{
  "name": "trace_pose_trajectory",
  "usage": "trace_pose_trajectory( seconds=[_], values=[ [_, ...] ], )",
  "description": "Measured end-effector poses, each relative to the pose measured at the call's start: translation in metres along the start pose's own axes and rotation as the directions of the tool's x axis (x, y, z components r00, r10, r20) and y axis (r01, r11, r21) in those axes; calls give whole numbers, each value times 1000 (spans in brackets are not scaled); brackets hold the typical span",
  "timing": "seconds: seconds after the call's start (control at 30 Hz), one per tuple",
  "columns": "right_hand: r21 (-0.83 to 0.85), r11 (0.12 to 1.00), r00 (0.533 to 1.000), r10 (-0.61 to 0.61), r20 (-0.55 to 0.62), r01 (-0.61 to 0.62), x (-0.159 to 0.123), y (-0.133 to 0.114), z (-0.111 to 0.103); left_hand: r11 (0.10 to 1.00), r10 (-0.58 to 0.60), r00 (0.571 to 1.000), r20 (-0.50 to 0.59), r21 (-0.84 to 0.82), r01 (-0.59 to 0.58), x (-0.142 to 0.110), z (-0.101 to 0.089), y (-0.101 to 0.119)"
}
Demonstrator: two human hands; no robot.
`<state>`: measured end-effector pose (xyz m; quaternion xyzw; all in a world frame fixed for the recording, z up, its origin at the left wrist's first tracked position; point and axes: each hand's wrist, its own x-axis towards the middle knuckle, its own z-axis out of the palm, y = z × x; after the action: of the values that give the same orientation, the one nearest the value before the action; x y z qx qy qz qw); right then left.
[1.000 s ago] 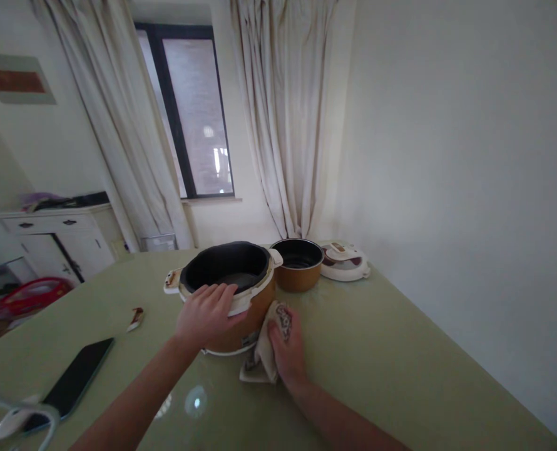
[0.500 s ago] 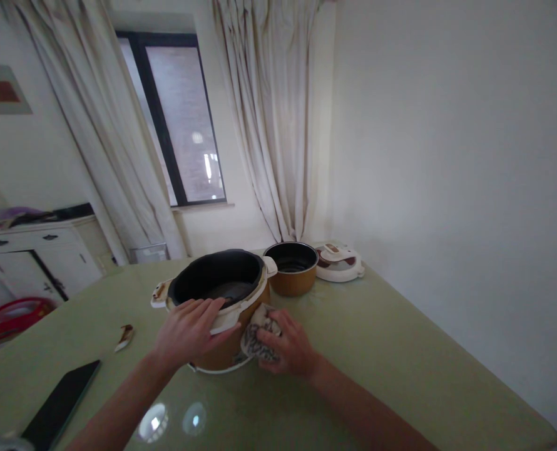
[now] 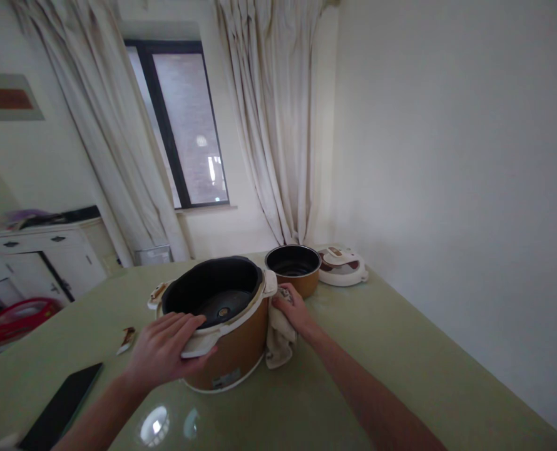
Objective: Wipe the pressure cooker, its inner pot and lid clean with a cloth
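A brown rice cooker body (image 3: 229, 357) with a white rim and a dark empty well stands on the green table (image 3: 400, 351), tipped a little toward me. My left hand (image 3: 163, 351) grips its near rim and handle, fingers curled over the edge. My right hand (image 3: 291, 307) presses a pale patterned cloth (image 3: 278, 341) against the cooker's right side, near the top rim; the cloth hangs down to the table.
A dark inner pot (image 3: 293, 268) with a brown outside stands behind the cooker, and the white cooker lid (image 3: 343, 265) lies beside it by the wall. A black phone (image 3: 60, 404) and a small wrapper (image 3: 127, 338) lie at the left. Curtains and a window are behind.
My right hand has moved the cloth from the cooker's lower front up and round to its right side near the rim. The cooker has turned and tipped toward me under my left hand.
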<state>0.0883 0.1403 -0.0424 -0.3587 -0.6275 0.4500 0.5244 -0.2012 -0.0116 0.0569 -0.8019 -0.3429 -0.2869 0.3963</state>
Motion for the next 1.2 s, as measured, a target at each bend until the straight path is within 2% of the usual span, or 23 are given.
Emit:
trace_pose_trajectory(
  seconds=[0.07,0.1,0.27,0.4,0.5,0.57,0.67,0.8,0.9,1.0,1.1,1.2],
  values=[
    [16,995,995,-98,-20,99,8,-1,4,1000,-1,1000,1,-2,1,-2,1,-1],
    [-2,994,994,-108,-17,108,9,2,6,1000,-2,1000,4,-6,2,-3,1,-1],
    [-150,988,998,26,60,-17,-6,19,-2,1000,-9,1000,-6,-27,9,-3,1,-1],
    [-188,981,990,-19,140,45,2,2,-11,1000,-5,1000,-14,-28,5,-3,2,-1],
    [-82,985,987,-148,65,153,22,-12,-4,1000,7,1000,-16,-13,-7,-4,2,-1],
    [-46,985,986,-167,9,168,32,-9,5,1000,15,1000,-13,-11,-16,-3,2,-1],
    [-111,989,995,-91,44,95,30,11,10,1000,24,1000,-7,-15,-24,-1,1,0],
    [-232,973,995,9,99,15,2,30,-4,1000,20,1000,-23,-10,-20,-1,2,0],
    [-295,956,992,29,123,9,-9,17,-19,1000,25,999,-31,3,-24,-3,4,-1],
    [-277,957,985,-36,166,82,-1,-8,-21,999,26,999,-28,21,-26,-4,4,-1],
    [-155,974,986,-154,67,163,13,-17,-7,999,30,1000,5,29,-30,-3,3,-1],
    [-150,987,997,-63,-33,58,11,-2,8,998,32,999,39,50,-33,-2,2,-1]
  ],
)
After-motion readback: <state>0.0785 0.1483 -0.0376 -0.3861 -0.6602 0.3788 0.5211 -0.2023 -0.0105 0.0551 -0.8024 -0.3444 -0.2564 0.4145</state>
